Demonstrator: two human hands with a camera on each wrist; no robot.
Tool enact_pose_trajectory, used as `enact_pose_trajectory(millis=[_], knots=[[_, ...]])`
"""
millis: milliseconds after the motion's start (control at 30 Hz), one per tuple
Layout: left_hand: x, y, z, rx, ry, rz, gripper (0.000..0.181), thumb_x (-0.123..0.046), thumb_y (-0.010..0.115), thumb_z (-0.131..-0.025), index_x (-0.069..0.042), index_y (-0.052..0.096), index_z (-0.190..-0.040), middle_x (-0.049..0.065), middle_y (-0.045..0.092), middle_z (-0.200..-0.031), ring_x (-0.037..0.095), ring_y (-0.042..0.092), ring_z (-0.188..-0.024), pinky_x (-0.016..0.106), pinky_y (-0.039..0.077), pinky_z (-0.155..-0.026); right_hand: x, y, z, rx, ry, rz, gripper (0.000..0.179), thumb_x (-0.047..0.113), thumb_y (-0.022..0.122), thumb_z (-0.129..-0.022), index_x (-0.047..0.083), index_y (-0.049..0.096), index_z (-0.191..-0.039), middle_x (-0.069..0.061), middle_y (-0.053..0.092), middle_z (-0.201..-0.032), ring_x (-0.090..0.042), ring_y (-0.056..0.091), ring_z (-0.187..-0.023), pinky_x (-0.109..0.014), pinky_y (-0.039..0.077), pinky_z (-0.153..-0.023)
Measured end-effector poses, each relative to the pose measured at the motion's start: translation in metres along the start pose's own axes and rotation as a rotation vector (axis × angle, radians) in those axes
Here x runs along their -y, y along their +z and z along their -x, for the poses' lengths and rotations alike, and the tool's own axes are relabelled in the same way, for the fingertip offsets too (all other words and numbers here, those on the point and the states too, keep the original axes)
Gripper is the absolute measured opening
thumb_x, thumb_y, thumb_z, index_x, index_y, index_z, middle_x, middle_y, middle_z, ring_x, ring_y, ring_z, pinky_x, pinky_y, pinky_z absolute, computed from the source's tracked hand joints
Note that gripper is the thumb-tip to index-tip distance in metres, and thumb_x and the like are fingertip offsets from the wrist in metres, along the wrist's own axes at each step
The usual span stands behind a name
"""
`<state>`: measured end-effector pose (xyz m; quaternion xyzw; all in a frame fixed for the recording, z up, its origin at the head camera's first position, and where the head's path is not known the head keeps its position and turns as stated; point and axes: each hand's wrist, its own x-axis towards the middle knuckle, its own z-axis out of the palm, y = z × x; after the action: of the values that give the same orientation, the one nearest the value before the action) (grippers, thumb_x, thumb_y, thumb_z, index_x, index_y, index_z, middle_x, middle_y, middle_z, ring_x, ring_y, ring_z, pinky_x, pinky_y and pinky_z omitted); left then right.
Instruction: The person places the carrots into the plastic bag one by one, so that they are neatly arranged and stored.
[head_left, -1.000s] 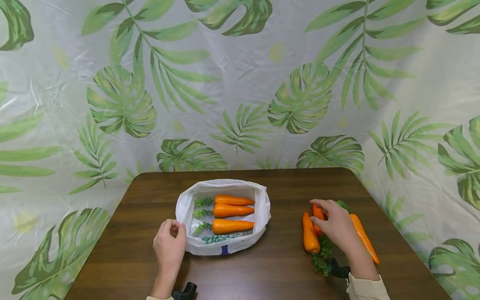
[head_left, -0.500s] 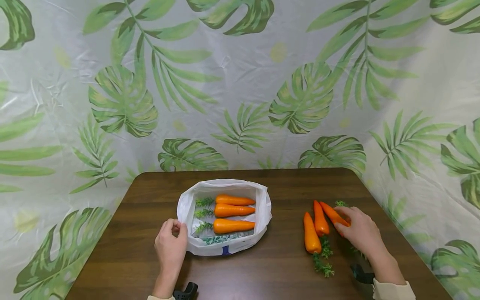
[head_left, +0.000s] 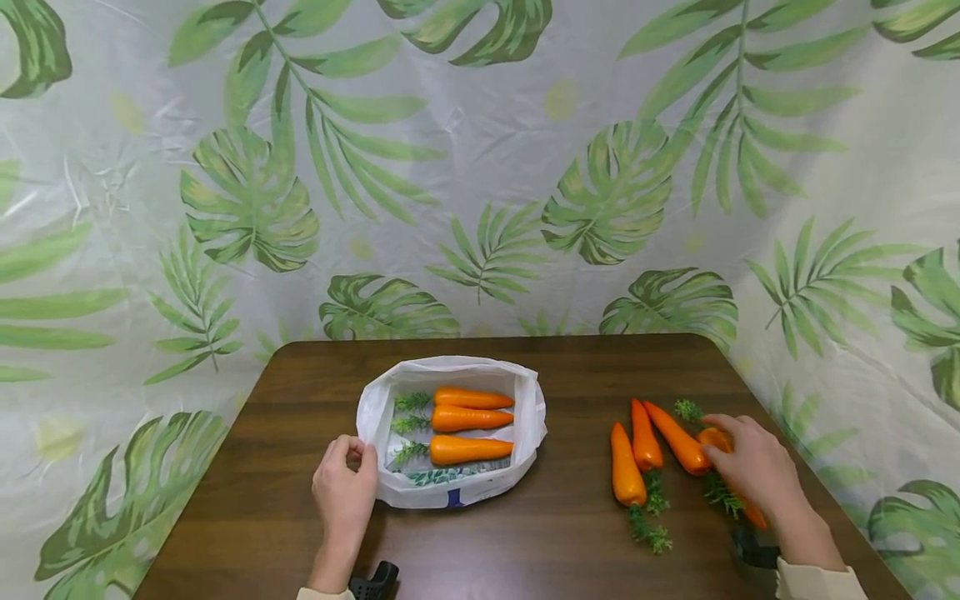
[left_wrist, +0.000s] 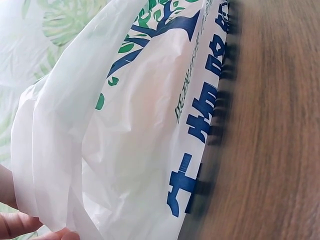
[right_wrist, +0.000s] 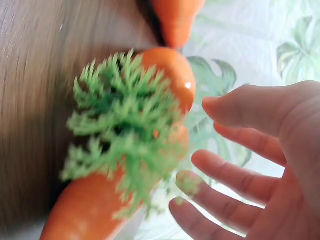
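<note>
A white plastic bag [head_left: 534,421] lies with its mouth spread wide, and three orange carrots [head_left: 471,451] with green tops lie side by side inside it. My left hand [head_left: 346,483] pinches the left edge of the bag; the left wrist view shows thumb and fingers on the plastic [left_wrist: 125,155]. At the right, my right hand [head_left: 763,468] hovers over the rightmost carrot [head_left: 715,438], partly covering it. In the right wrist view its fingers [right_wrist: 235,175] are spread and apart from the carrot [right_wrist: 87,210] and the leafy green top [right_wrist: 125,120].
Left of my right hand, three more carrots lie on the brown table [head_left: 570,533]: an outer one [head_left: 627,477], a middle one [head_left: 645,442] and a slanted one [head_left: 677,439]. A leaf-printed sheet [head_left: 480,167] hangs behind the table.
My right hand has moved rightward across the carrots, from the middle one past the slanted one to the rightmost. The slanted carrot now lies uncovered. My left hand stays at the bag's edge.
</note>
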<state>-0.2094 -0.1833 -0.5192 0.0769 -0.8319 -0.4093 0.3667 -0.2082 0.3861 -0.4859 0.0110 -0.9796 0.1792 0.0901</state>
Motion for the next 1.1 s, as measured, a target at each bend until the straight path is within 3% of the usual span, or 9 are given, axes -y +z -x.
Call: enact_pose_trajectory(millis=[400, 633, 1100], knots=[[0.001, 0.001, 0.000, -0.004, 0.002, -0.005, 0.016, -0.006, 0.073, -0.084, -0.011, 0.060, -0.076, 0.002, 0.061, -0.076, 0.024, 0.063, -0.069, 0.044, 0.044, -0.067, -0.020, 0.005, -0.002, 0.090, 0.053, 0.014, 0.056, 0.023, 0.077, -0.083, 0.008, 0.059, -0.134, -0.027, 0.059, -0.114, -0.035, 0.060, -0.082, -0.043, 0.044, -0.056], [-0.001, 0.001, 0.000, -0.011, 0.000, -0.008, 0.016, -0.006, 0.072, -0.084, -0.012, 0.060, -0.075, 0.002, 0.062, -0.075, 0.024, 0.062, -0.068, 0.044, 0.043, -0.065, -0.025, 0.005, -0.003, 0.117, 0.075, 0.019, 0.069, 0.028, 0.080, -0.082, 0.005, 0.052, -0.140, -0.027, 0.061, -0.110, -0.038, 0.060, -0.084, -0.050, 0.046, -0.060], [-0.001, 0.001, 0.000, -0.011, -0.007, -0.007, 0.017, -0.007, 0.073, -0.084, -0.012, 0.059, -0.074, 0.002, 0.061, -0.076, 0.024, 0.062, -0.068, 0.043, 0.042, -0.066, -0.030, 0.000, -0.001, 0.093, 0.101, 0.022, 0.075, 0.030, 0.081, -0.082, 0.004, 0.047, -0.143, -0.030, 0.062, -0.110, -0.038, 0.061, -0.082, -0.047, 0.046, -0.055]])
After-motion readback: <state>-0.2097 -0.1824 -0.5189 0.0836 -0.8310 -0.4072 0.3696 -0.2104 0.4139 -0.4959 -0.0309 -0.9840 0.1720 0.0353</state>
